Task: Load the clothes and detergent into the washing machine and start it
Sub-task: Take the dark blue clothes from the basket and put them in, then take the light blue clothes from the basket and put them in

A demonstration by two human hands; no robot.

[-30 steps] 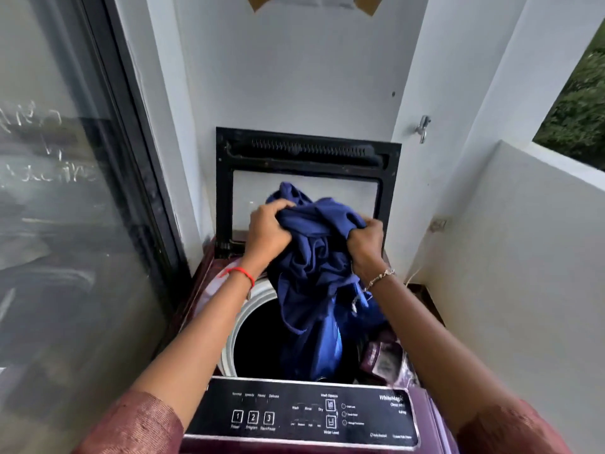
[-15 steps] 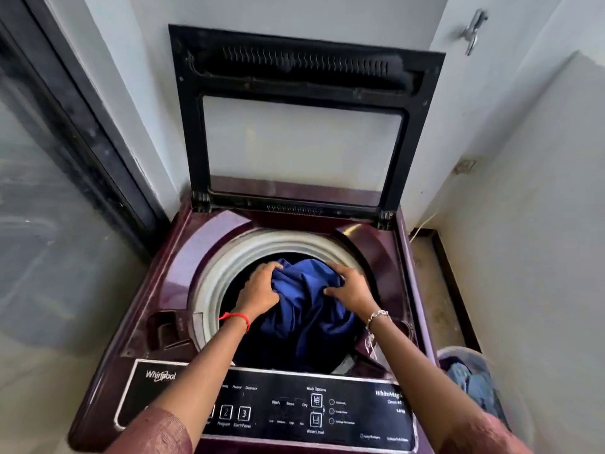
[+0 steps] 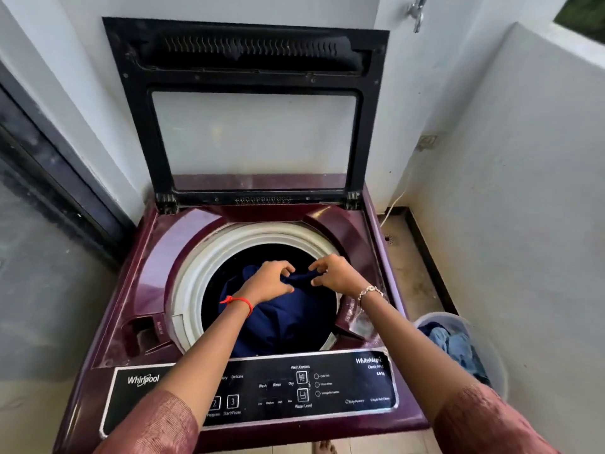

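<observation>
Head view showed your left hand point(image 3: 270, 281) and right hand point(image 3: 339, 275) both pinching the navy garment point(image 3: 288, 326), already inside the drum point(image 3: 193, 276); left bunched, it could unbalance the spin.

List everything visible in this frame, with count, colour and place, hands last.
washing machine: one, maroon, centre.
lid: one, black frame with clear pane, raised upright at the back.
control panel: one, black, front edge.
garment: one, navy, in the drum.
bucket: one, pale, floor at right, holding blue clothes.
tap: one, metal, upper right.
left hand: one, red thread on wrist, gripping garment.
right hand: one, silver bracelet, pinching garment.
</observation>
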